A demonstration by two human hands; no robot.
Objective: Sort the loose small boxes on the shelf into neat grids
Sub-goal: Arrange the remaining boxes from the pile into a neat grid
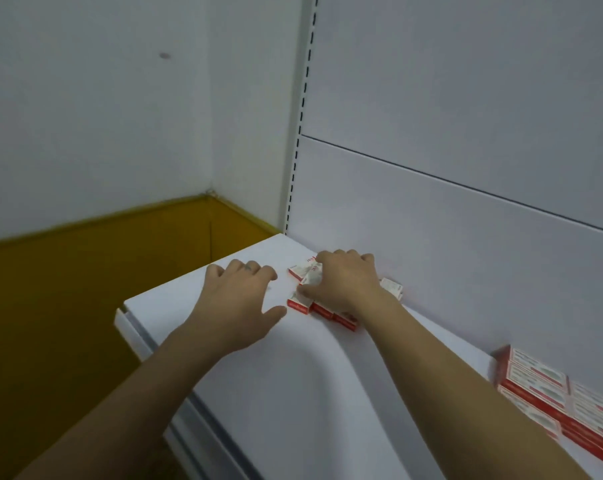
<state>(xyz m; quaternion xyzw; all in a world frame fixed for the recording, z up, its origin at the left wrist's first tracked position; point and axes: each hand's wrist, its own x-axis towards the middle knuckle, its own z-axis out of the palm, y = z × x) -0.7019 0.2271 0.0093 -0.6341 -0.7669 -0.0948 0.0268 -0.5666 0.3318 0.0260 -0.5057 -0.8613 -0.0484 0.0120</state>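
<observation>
At 9 o'clock in your view, the yellow floor (68,306) drops away beyond the end of the white shelf (293,393), blurred and dark.

Your left hand (237,299) is on the shelf near that end. Its fingers are bent so the tips touch the bare white top, the thumb is spread toward 3 o'clock, and it holds nothing.

Just beside it, at its 2 o'clock, are the loose boxes (301,271), small, red and white, crowded together close to the back panel (466,237). A few at the near edge of the cluster show their red sides in a short row. Those at the far edge lie at odd angles. The print on them is too blurred to read.

Your right hand (345,282) lies over the middle of this cluster with its fingers curled down and hides most of it, so the count is unclear. You cannot tell whether it grips a box or only rests on them. One box corner (393,287) pokes out at the hand's 3 o'clock, close to the panel.

Well apart, at 4 o'clock in your view, a neat block of boxes (542,379) sits on the shelf, edges touching, cut off by the right and bottom of the frame.
</observation>
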